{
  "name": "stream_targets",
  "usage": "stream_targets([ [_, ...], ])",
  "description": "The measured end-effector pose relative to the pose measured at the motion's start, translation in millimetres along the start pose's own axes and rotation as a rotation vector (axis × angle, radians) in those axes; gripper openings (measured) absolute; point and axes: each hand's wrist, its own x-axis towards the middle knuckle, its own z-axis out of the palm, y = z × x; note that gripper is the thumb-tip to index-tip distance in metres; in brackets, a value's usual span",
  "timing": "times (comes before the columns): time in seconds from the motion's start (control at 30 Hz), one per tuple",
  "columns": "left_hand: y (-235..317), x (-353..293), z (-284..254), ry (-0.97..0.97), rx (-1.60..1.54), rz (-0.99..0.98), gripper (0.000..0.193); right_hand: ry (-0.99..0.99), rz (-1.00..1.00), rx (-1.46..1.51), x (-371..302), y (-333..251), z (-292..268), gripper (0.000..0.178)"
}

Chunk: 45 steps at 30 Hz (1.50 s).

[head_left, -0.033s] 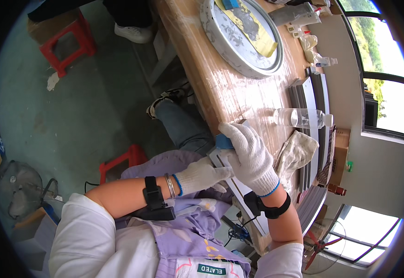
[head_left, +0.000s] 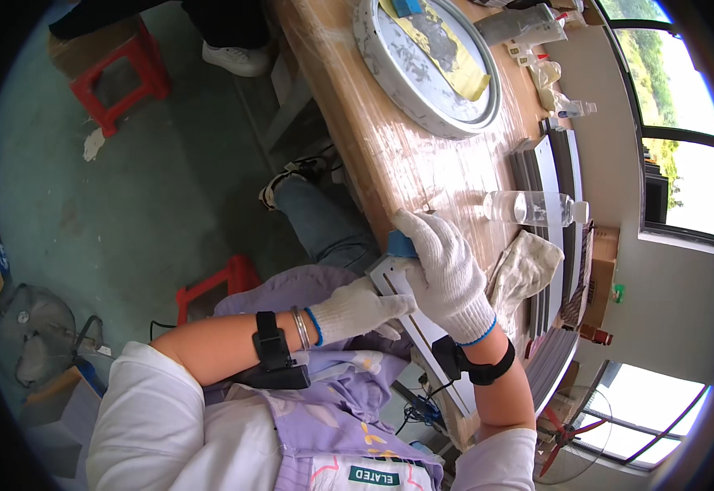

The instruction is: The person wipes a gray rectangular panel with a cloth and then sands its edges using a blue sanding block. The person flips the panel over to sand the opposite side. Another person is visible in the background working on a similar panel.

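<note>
Right hand (head_left: 447, 274), gloved: fingers bent over a blue block (head_left: 400, 244), narrow grip, block held at the far end of a long grey bar (head_left: 424, 342). Left hand (head_left: 357, 313), gloved: thumb against the bar's left side, apparently clasping it; fingers underneath partly hidden. Bar by the left edge of the worktop (head_left: 422, 180), long axis slanting from that far end back toward the right forearm. From the left grip, block lies up and right; right hand nearer that end. Cloth (head_left: 525, 266) on worktop, right of the right hand.
</note>
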Motion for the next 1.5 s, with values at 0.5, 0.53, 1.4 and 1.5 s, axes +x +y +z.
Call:
stream_targets([
  [0.5,2,-7,-5,-0.067,-0.105,-0.061,0.034,0.308,0.400,0.123,3,77,-18,0.046],
  [0.53,-2,-5,-7,-0.088,-0.126,-0.042,0.034,0.339,0.467,0.234,0,75,-21,0.046],
  [1.4,-18,2,-8,-0.178,-0.367,-0.117,0.027,0.441,0.568,0.235,-4,33,16,0.042],
  [1.5,-8,2,2,-0.124,-0.366,-0.110,0.025,0.463,0.665,0.194,-50,33,15,0.044],
])
